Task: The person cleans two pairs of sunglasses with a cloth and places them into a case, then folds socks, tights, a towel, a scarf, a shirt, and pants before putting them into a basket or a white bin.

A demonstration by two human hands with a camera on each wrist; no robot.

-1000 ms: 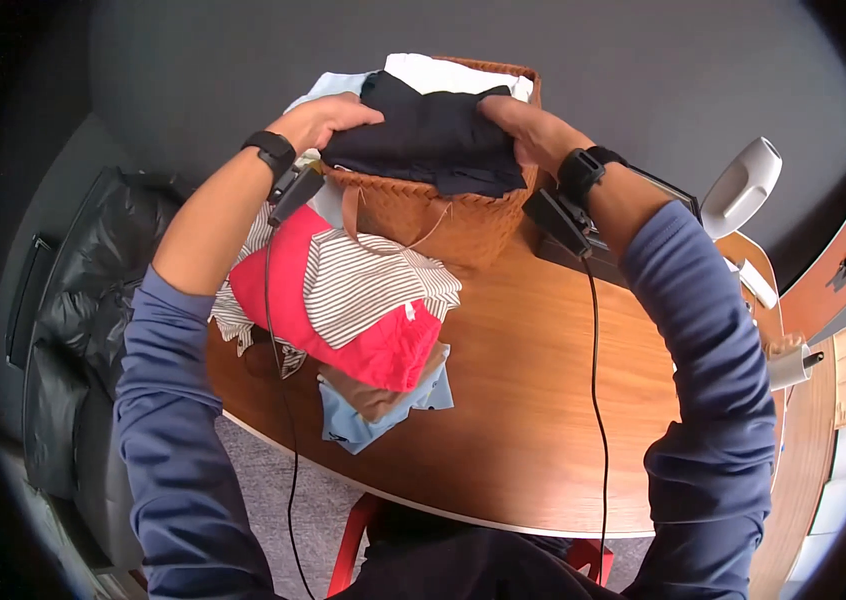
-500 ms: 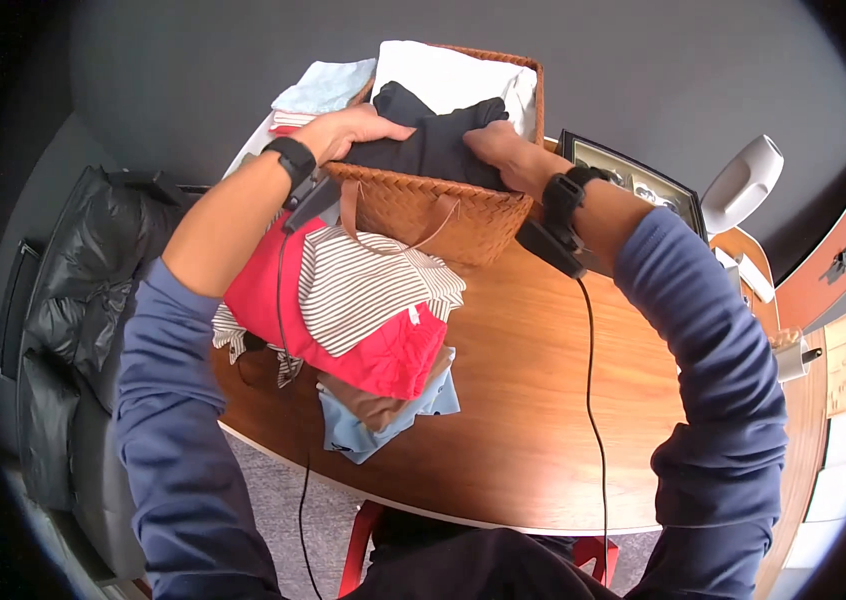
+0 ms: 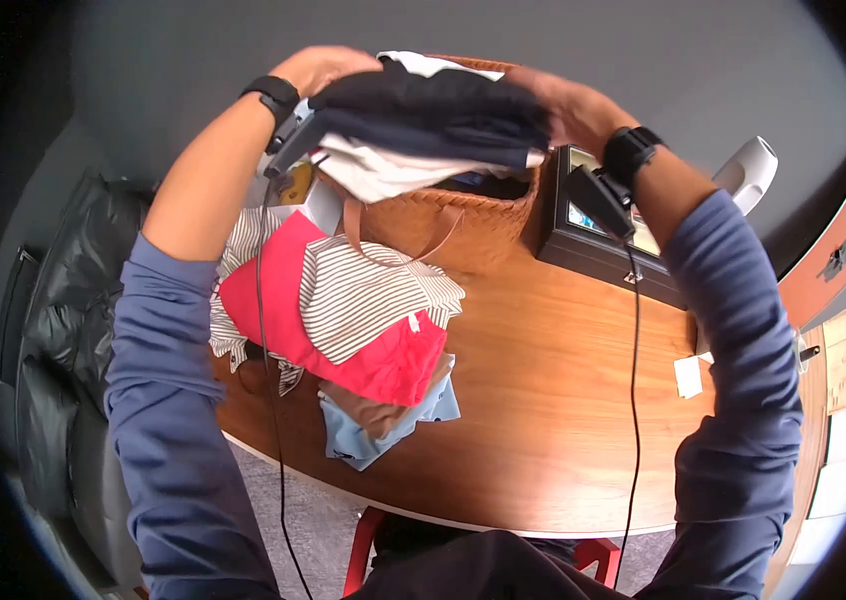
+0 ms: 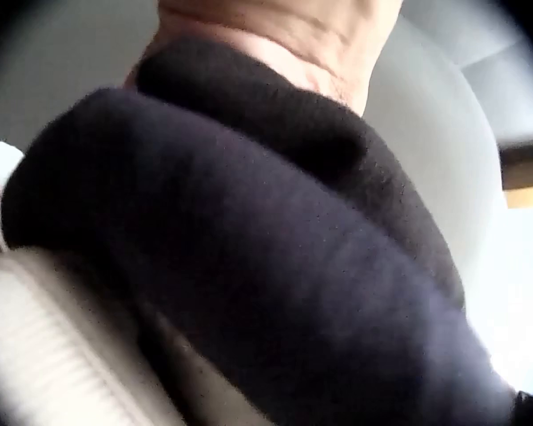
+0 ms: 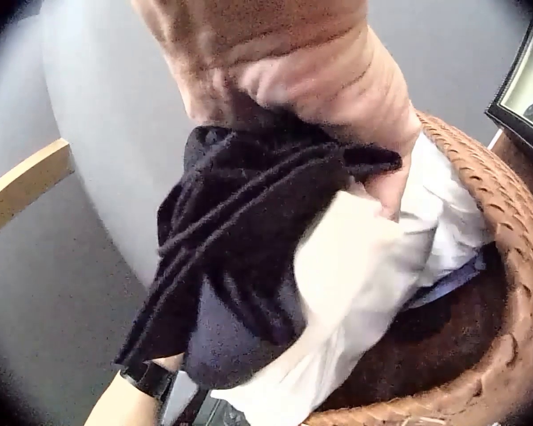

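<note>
Above the woven basket [image 3: 498, 225], a folded dark navy garment [image 3: 433, 110] is held up with a white garment [image 3: 373, 170] hanging under it. My left hand [image 3: 328, 65] grips the left end of the bundle, its fingers hidden behind the cloth. At the opposite end, my right hand [image 3: 575, 108] has its fingers around both the navy and the white cloth, as the right wrist view shows. More white cloth [image 5: 444, 209] lies inside the basket, beside a dark gap near its rim.
Left of centre lies a pile of clothes: a striped shirt [image 3: 363, 300], red shorts [image 3: 393, 365] and a light blue garment [image 3: 368, 445]. A black display case [image 3: 603, 245] stands right of the basket. Cables [image 3: 633, 400] run down from both wrists.
Both hands were down on the dark garment in the basket, then reached deeper. Now they have raised it, with white cloth beneath, and the right hand has shifted rightward.
</note>
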